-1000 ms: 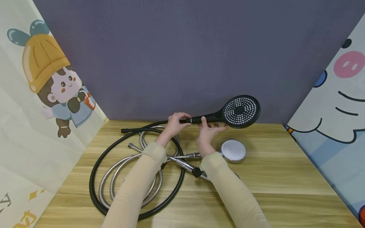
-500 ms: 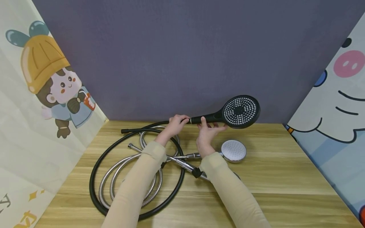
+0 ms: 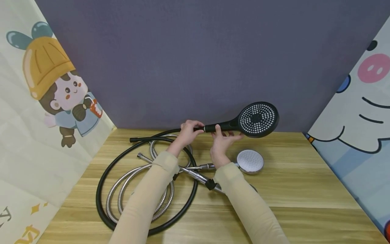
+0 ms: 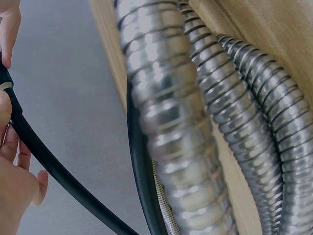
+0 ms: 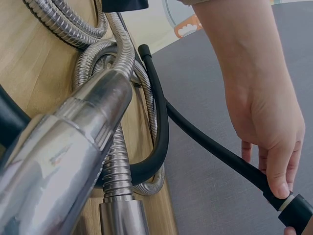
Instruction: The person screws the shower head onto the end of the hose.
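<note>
A black shower head (image 3: 258,118) with a pale-dotted face is raised at the far edge of the table. My right hand (image 3: 221,144) grips its handle (image 3: 223,126) from below, thumb in front. My left hand (image 3: 186,134) pinches the end of the black hose (image 3: 100,189) where it meets that handle. The left wrist view shows this joint with a pale ring (image 4: 7,85) between both hands. In the right wrist view the left fingers (image 5: 279,186) hold the black hose connector; only a bit of my right hand shows at the lower right corner.
A chrome shower head (image 3: 250,161) lies below my right hand. A second chrome handle (image 3: 198,177) crosses under my forearms, partly hidden by the right sleeve. Coiled silver hoses (image 3: 122,189) lie inside the black hose's loop. A grey wall (image 3: 195,61) rises behind the table (image 3: 304,189).
My left fingers close further over the hose joint half a second ago, then return to about their earlier place. The right hand and black shower head stay nearly still.
</note>
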{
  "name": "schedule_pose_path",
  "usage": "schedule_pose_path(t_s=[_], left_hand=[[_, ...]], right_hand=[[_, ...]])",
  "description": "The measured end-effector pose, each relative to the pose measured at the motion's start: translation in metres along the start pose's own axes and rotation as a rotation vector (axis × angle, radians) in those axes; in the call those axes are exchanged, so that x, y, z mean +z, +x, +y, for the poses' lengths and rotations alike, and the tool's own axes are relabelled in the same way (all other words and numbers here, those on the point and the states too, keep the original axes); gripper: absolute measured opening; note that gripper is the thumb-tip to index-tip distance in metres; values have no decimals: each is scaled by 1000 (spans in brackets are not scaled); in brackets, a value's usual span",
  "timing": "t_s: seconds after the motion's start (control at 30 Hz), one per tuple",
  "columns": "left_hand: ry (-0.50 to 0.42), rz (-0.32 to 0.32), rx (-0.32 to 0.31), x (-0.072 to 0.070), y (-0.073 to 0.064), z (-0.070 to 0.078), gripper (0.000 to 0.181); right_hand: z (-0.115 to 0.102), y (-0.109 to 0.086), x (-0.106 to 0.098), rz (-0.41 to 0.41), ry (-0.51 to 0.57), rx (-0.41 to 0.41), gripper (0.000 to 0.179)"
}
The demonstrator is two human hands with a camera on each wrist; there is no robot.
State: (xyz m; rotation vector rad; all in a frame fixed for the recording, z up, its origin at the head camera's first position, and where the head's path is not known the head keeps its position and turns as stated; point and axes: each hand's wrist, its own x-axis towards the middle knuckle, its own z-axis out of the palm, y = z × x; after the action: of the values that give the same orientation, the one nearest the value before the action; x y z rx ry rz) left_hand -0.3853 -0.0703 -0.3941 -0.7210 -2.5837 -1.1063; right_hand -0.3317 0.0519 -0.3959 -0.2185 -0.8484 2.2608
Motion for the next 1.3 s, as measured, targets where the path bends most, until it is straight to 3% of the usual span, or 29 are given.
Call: schedule_pose_path(t_s=[0.37, 0.57, 0.87, 1.3], left_hand=[[3, 47, 29, -1, -1, 2, 25], [-4, -20, 34, -2, -1, -3, 31], [21, -100, -12, -1, -3, -6, 30], [23, -70, 7, 1, -4, -5, 27]], right_hand=[[-3, 0, 2, 2, 6, 5, 99], [-3, -2, 0, -13, -5, 11, 98], [-4, -3, -2, -14, -26, 15, 102], [-4, -4, -3, -33, -15, 2, 99]])
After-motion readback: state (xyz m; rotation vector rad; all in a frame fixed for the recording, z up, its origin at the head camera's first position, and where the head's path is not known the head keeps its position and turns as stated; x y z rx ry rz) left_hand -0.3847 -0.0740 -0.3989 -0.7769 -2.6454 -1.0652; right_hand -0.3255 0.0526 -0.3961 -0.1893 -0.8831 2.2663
